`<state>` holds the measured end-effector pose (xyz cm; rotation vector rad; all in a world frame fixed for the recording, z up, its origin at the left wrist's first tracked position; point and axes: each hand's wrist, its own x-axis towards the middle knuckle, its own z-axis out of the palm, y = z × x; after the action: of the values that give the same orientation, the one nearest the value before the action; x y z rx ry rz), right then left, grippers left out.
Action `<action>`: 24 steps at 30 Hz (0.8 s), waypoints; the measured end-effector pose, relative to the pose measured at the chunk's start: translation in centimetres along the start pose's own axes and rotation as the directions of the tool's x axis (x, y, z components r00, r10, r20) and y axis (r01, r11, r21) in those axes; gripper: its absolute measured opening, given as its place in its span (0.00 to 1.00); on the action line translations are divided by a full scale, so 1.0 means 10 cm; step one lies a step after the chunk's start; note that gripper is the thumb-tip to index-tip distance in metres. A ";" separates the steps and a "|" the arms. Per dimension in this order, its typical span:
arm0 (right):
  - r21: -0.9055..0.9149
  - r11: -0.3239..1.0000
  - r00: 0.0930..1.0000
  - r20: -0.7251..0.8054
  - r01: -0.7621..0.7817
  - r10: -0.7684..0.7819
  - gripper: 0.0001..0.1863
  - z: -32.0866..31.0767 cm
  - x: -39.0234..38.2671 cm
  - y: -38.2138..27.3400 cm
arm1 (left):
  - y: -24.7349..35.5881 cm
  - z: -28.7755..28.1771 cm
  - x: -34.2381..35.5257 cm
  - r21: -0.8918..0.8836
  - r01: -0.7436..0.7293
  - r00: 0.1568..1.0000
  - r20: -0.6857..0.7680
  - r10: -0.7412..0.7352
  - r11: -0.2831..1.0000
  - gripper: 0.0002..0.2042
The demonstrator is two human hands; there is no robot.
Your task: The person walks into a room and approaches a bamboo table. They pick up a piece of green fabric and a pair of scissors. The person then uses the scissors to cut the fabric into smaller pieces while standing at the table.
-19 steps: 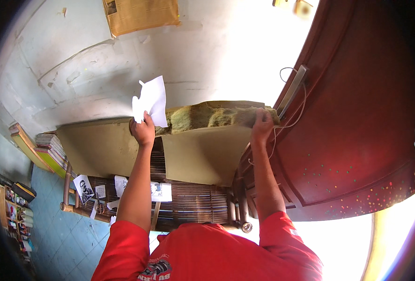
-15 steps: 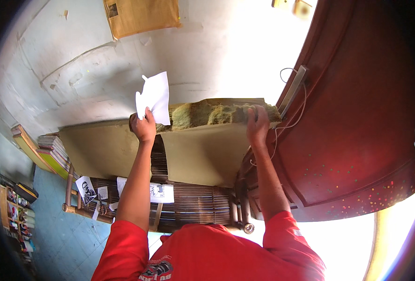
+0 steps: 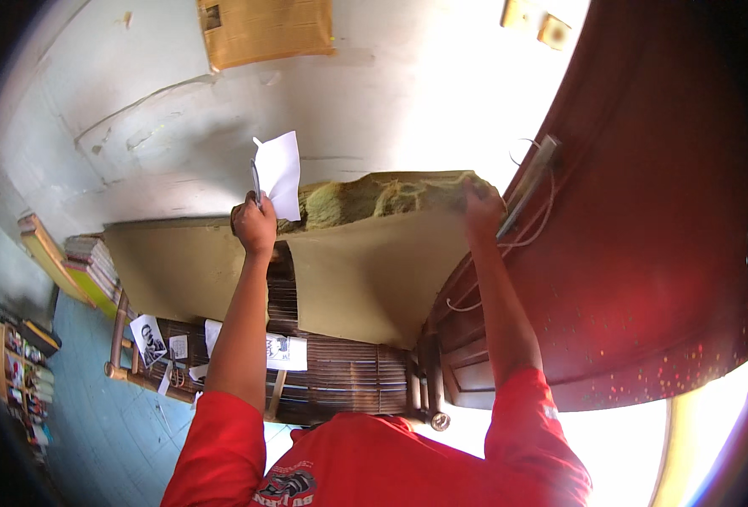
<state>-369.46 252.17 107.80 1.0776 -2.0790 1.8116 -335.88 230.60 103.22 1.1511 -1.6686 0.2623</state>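
Note:
My left hand [image 3: 255, 224] is closed around a white sheet of paper [image 3: 281, 173] and a slim grey pen-like object [image 3: 255, 179], which both stick up above the fist. Beside that hand runs the ragged top of a tan foam cushion [image 3: 365, 262], its yellowish-green torn foam showing. At the cushion's far right corner, the fingers of my right hand [image 3: 482, 207] are curled over the edge; the fingertips are blurred. A second tan panel [image 3: 171, 270] leans to the left, with a dark slatted gap between the two.
A slatted bamboo bench [image 3: 353, 380] stands below, holding printed pictures [image 3: 147, 340] and scissors [image 3: 176, 376]. On the right are a dark red door [image 3: 627, 211] and a power strip [image 3: 530, 182] with a white cable. Stacked books [image 3: 91, 264] stand at left.
My right hand has shifted right along the cushion's edge to its corner. The paper in my left hand has turned slightly, and the grey object now shows beside it.

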 end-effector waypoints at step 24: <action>0.938 -0.083 0.938 0.343 -0.338 0.056 0.16 -1.16 -0.35 -0.26 | -0.58 0.07 0.36 0.058 0.020 1.000 -0.012 -0.019 0.998 0.12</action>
<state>-369.05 264.25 110.67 1.1001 -0.3791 3.6967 -331.73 225.15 103.92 1.2067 -1.6485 0.3062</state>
